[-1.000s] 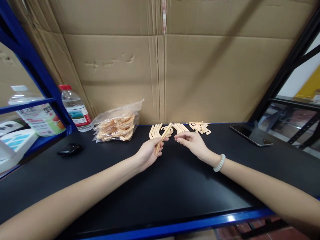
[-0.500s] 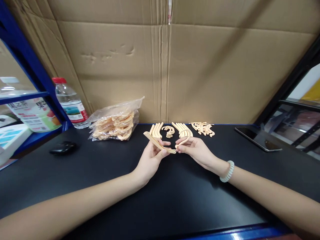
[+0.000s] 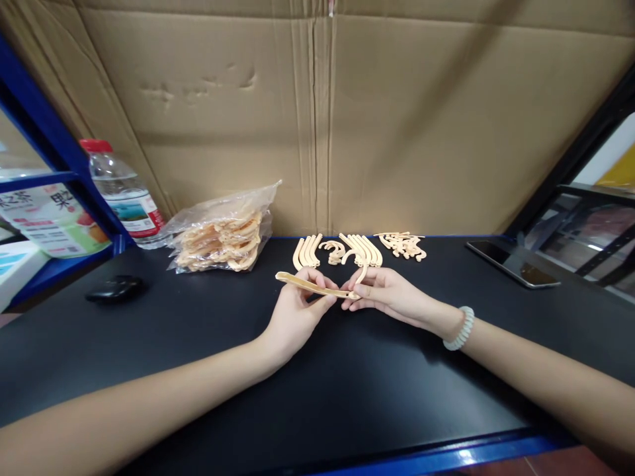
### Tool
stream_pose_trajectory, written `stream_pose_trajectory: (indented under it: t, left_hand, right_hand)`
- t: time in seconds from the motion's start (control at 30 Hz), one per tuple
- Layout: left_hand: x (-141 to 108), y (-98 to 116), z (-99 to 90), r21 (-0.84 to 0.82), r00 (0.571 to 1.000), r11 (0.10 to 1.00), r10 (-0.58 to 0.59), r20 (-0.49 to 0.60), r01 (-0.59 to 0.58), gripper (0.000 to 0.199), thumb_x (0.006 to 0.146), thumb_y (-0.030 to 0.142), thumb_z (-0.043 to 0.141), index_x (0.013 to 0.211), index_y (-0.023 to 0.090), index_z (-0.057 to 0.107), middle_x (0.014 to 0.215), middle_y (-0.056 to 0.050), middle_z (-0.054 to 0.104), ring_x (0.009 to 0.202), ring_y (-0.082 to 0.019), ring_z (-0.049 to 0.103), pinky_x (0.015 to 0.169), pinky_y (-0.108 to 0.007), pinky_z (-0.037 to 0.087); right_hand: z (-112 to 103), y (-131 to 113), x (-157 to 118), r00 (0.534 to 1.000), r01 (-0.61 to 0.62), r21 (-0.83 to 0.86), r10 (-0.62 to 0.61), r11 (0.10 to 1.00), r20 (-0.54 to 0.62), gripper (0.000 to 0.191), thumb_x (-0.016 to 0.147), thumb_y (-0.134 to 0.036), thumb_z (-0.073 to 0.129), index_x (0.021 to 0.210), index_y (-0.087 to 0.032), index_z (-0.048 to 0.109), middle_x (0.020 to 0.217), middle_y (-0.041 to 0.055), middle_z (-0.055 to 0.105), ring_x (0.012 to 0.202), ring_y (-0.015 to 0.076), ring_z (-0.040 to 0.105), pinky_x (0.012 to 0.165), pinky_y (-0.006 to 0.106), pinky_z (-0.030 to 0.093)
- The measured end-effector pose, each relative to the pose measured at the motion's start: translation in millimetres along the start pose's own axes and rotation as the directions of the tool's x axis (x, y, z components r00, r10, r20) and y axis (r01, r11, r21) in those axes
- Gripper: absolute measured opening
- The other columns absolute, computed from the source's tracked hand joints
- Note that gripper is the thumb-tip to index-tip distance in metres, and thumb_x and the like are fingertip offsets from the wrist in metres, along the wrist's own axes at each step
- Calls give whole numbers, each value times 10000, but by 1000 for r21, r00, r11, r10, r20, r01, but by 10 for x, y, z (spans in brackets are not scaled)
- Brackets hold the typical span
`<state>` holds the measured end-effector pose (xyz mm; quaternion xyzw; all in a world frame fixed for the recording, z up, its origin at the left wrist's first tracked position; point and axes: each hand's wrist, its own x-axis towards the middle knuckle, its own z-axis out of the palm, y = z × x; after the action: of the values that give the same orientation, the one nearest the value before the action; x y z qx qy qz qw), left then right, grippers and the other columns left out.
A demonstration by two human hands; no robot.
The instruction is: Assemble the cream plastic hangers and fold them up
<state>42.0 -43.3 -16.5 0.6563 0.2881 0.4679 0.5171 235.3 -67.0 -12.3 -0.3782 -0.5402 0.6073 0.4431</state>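
Observation:
Between the fingers of my left hand (image 3: 300, 311) is a beige plastic hanger arm (image 3: 302, 284), long and slightly curved, its outer end pointing left. My right hand (image 3: 381, 294) pinches a beige curved hook (image 3: 364, 270), which stands up with its bend toward the left. The hook's base meets the arm's inner end at my right fingertips; whether they are joined I cannot tell. Behind my hands lie a left row of hanger arms (image 3: 307, 251), a small pile of hooks (image 3: 335, 251), a right row of hanger arms (image 3: 364, 250) and a heap of thin hooked pieces (image 3: 403, 244).
A clear bag of beige parts (image 3: 218, 241) lies at the back left, near a red-capped water bottle (image 3: 124, 198) and a black mouse (image 3: 115, 288). A phone (image 3: 513, 264) rests at the right. Cardboard (image 3: 223, 99) walls off the back of the black table (image 3: 317, 403).
The arm's inner end and the hook's base have come together. The hook has turned more upright, and the arm lies flatter. The whole view has shifted slightly.

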Motion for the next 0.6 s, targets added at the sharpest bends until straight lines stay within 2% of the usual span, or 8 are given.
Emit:
stream_pose_trajectory:
  t: [0.37, 0.6]
  left_hand:
    - [-11, -7, -7, -3, 999, 1000, 0, 41, 0, 232, 753, 189, 675, 722, 188, 446, 750, 17, 581, 793, -161, 605, 764, -311, 468]
    - [-8, -9, -10, 3, 998, 1000, -24, 49, 24, 233, 754, 191, 687, 726, 186, 455, 768, 4, 584, 809, -174, 605, 775, -331, 461]
  right_hand:
    - [32, 29, 7, 999, 35, -1, -35, 999, -41, 238, 757, -311, 758, 821, -150, 595, 814, 38, 689, 753, 149, 697, 732, 284, 551]
    - [102, 57, 13, 984, 96, -82, -107, 992, -143, 226, 737, -286, 747, 789, -157, 568, 725, 16, 674, 647, 141, 678, 637, 282, 530]
